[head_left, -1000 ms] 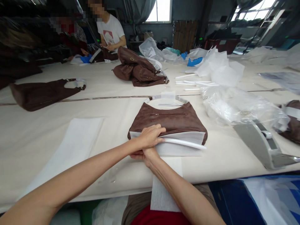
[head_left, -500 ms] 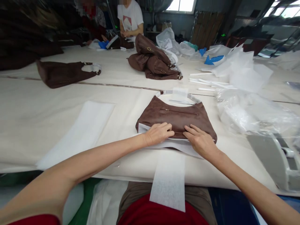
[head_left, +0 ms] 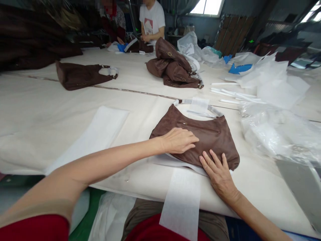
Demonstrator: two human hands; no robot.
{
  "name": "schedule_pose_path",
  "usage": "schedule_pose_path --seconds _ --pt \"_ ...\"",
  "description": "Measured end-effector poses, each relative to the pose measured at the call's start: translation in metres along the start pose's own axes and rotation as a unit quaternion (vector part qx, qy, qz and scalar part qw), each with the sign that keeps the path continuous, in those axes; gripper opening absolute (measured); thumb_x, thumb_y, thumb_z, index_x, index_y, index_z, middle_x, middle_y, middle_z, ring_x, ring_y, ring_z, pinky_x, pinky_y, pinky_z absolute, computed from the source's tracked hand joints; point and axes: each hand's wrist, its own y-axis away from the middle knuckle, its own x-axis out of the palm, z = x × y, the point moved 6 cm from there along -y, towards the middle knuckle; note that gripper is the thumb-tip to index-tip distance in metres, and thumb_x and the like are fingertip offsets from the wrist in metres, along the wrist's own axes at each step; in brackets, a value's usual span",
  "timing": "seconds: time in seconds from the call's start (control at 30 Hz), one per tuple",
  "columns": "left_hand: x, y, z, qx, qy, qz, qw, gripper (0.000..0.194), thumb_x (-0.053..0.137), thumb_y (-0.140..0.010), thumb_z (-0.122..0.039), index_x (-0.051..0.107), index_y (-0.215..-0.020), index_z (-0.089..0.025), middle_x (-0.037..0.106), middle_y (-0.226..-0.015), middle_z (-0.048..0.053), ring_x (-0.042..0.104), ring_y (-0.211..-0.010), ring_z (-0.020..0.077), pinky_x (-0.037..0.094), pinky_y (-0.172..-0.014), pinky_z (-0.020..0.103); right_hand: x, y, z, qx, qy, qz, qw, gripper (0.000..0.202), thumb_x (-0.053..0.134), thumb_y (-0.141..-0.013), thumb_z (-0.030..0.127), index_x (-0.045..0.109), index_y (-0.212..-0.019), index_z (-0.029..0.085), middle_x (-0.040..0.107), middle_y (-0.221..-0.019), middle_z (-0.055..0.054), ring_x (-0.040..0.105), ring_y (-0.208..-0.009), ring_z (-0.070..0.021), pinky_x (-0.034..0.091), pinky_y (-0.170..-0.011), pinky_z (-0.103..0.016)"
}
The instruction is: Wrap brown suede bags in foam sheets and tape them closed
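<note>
White label [head_left: 190, 49] on clear plastic bag [head_left: 184, 40] at back; dark letters [head_left: 189, 47], seemingly ending in "A"; rest unreadable

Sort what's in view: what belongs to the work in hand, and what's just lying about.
In hand:
Brown bag, under the left hand and right hand
Paper along its lower edge

Apparently just lying about:
Heaped bags
Lone bag at left
White rods
Clear plastic
Blue piece

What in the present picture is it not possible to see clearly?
Head view throughout:
Underside of the brown bag: hidden by its upper face.
Right hand: palm hidden by its own back.
Grey object: cut off by right edge.
Distant label: full wording too small.
</note>
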Motion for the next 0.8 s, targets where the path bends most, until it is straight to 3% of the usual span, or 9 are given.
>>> schedule_pose_path --seconds 0.07,0.13,0.2,0.27,0.37,0.47,0.6,0.7,0.8 --pt "0.015 -0.003 0.001 0.027 -0.006 -0.061 0.998 0.051 0.051 -0.095 -0.048 0.048 -0.14 -0.025 0.045 -0.149 0.011 0.038 -0.139 0.0312 0.031 -0.111 0.052 -0.002 0.005 0.003 0.004 0.011 0.005 1.0 0.066 0.038 -0.083 0.0 0.044 -0.146 0.019 0.045 -0.15 -0.01 0.023 -0.145 -0.0391 0.028 -0.104 -0.075" --pt "0.037 0.0 0.004 0.042 0.001 -0.079 0.996 0.063 0.053 -0.093 -0.052 0.037 -0.148 -0.026 0.033 -0.157 0.011 0.024 -0.146 0.0313 0.016 -0.117 0.058 -0.01 0.006 0.003 0.004 0.018 0.013 1.0 0.07 0.041 -0.08 0.0 0.045 -0.145 0.023 0.044 -0.151 -0.008 0.027 -0.143 -0.0396 0.029 -0.105 -0.074" --pt "0.05 0.005 0.009 0.046 0.007 -0.09 0.995 0.066 0.052 -0.094 -0.051 0.031 -0.151 -0.026 0.028 -0.159 0.011 0.019 -0.148 0.0318 0.011 -0.118 0.061 -0.026 -0.003 0.001 -0.01 0.005 0.02 1.0 0.065 0.045 -0.081 0.005 0.051 -0.141 0.027 0.049 -0.147 -0.006 0.037 -0.139 -0.0371 0.033 -0.106 -0.068" --pt "0.053 0.01 0.012 0.052 0.011 -0.104 0.993 0.068 0.051 -0.094 -0.051 0.028 -0.152 -0.025 0.027 -0.159 0.013 0.019 -0.148 0.0334 0.011 -0.117 0.064 -0.046 -0.021 -0.004 -0.021 -0.019 -0.001 1.0 0.052 0.05 -0.086 0.013 0.057 -0.136 0.026 0.057 -0.141 -0.006 0.045 -0.135 -0.0328 0.036 -0.109 -0.059" --pt "0.048 0.014 0.013 0.075 0.018 -0.119 0.99 0.076 0.054 -0.09 -0.058 0.026 -0.153 -0.026 0.027 -0.158 0.016 0.021 -0.147 0.0371 0.012 -0.115 0.068 -0.058 -0.049 -0.019 0.019 -0.012 -0.052 0.998 0.052 0.056 -0.089 0.025 0.052 -0.141 0.025 0.052 -0.145 -0.009 0.038 -0.14 -0.0345 0.025 -0.115 -0.062" --pt "0.047 0.016 0.008 0.122 0.03 -0.103 0.987 0.079 0.053 -0.086 -0.066 0.027 -0.152 -0.031 0.027 -0.159 0.013 0.021 -0.146 0.0409 0.01 -0.111 0.074 -0.033 -0.057 -0.026 0.053 0.019 -0.05 0.997 0.063 0.057 -0.089 0.031 0.04 -0.149 0.023 0.039 -0.153 -0.014 0.032 -0.142 -0.0387 0.018 -0.113 -0.069" --pt "0.049 0.018 0.006 0.153 0.053 -0.084 0.983 0.074 0.054 -0.087 -0.064 0.031 -0.15 -0.034 0.034 -0.157 0.008 0.022 -0.145 0.0418 0.01 -0.111 0.076 0.001 -0.051 -0.035 0.059 -0.058 0.057 0.995 0.064 0.058 -0.091 0.042 0.039 -0.15 0.026 0.036 -0.155 -0.013 0.039 -0.139 -0.037 0.034 -0.108 -0.066" --pt "0.048 0.018 0.009 0.146 0.066 -0.082 0.984 0.072 0.052 -0.088 -0.064 0.03 -0.15 -0.036 0.033 -0.157 0.006 0.021 -0.146 0.041 0.012 -0.112 0.075 -0.011 -0.073 -0.07 0.146 -0.216 0.05 0.964 0.043 0.049 -0.096 0.044 0.056 -0.136 0.03 0.055 -0.142 -0.009 0.054 -0.128 -0.0287 0.045 -0.105 -0.052" --pt "0.048 0.02 0.011 0.15 0.057 -0.087 0.983 0.072 0.049 -0.089 -0.066 0.028 -0.151 -0.037 0.03 -0.159 0.004 0.021 -0.146 0.04 0.015 -0.112 0.074 -0.016 -0.123 -0.128 0.3 -0.324 0.0 0.897 0.038 0.046 -0.097 0.039 0.063 -0.125 0.021 0.066 -0.128 -0.01 0.063 -0.115 -0.0239 0.05 -0.1 -0.04"
